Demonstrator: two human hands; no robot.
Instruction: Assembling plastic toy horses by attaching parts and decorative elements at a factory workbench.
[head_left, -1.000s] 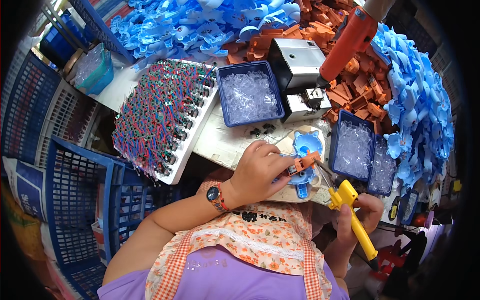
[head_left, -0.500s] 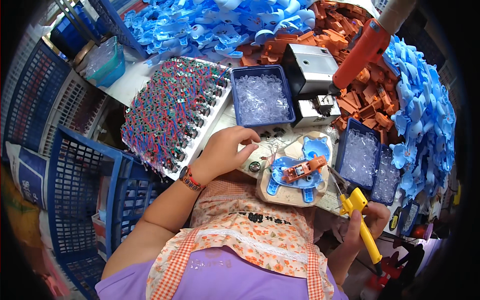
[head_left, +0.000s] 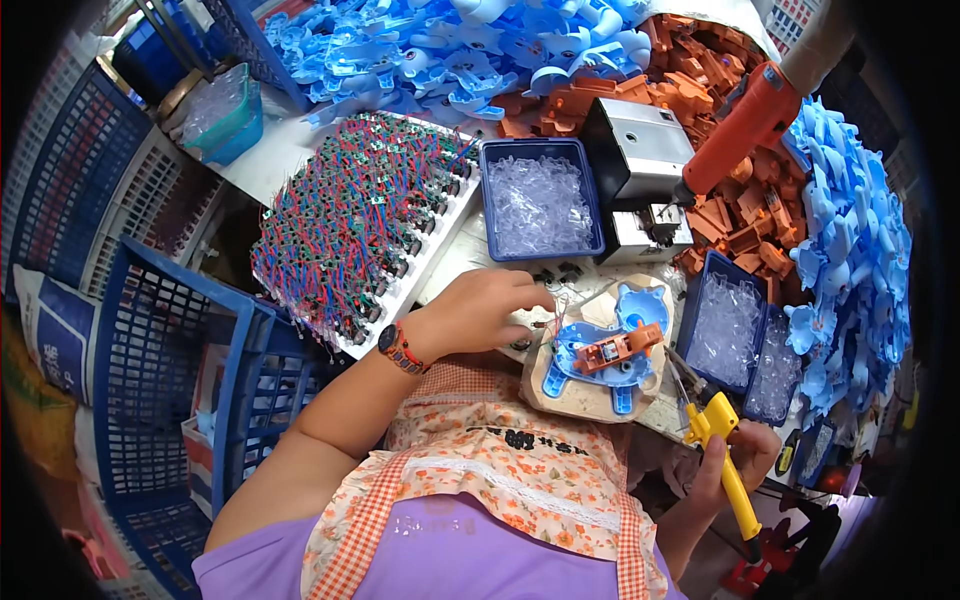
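Left hand (head_left: pixel 480 312) now off blue shell (head_left: pixel 598 352), fingers (head_left: pixel 535 296) curled; right hand (head_left: pixel 742 455) gripping yellow pliers (head_left: pixel 722 450).

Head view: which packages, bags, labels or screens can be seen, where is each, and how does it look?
White sack: far left beside the blue crates, with a blue printed panel.
Apron label: small dark print on the floral apron, at chest.
Screens: none visible.
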